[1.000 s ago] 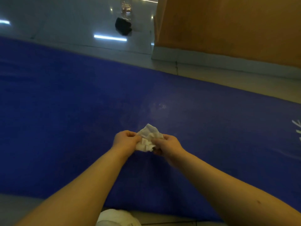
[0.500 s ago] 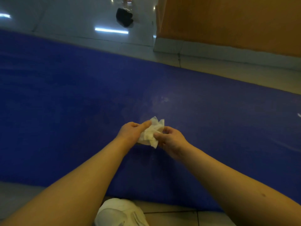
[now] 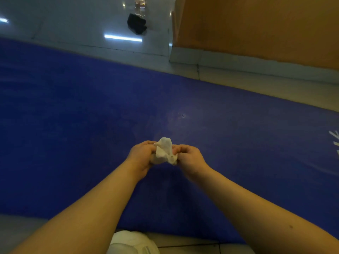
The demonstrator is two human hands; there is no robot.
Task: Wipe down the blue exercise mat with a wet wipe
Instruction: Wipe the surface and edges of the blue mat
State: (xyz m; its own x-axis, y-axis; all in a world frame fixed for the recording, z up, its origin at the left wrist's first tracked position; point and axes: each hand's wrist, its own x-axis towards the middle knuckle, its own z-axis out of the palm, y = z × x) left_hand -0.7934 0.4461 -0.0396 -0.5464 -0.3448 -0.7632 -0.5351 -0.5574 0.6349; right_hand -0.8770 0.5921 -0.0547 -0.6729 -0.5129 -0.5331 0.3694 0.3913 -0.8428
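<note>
Wipe (image 3: 165,151) bunched between left hand (image 3: 142,155) and right hand (image 3: 189,155), both pinching it above mat (image 3: 73,125).

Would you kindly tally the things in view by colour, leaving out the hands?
Blue: 1, the blue exercise mat
White: 2, the crumpled white wet wipe and the white shoe
Black: 1, the black object beyond the mat
Total: 4

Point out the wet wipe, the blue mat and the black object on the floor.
wet wipe (image 3: 164,151): head view, crumpled middle.
blue exercise mat (image 3: 73,125): head view, bare left surface.
black object (image 3: 137,23): head view, its centre.
</note>
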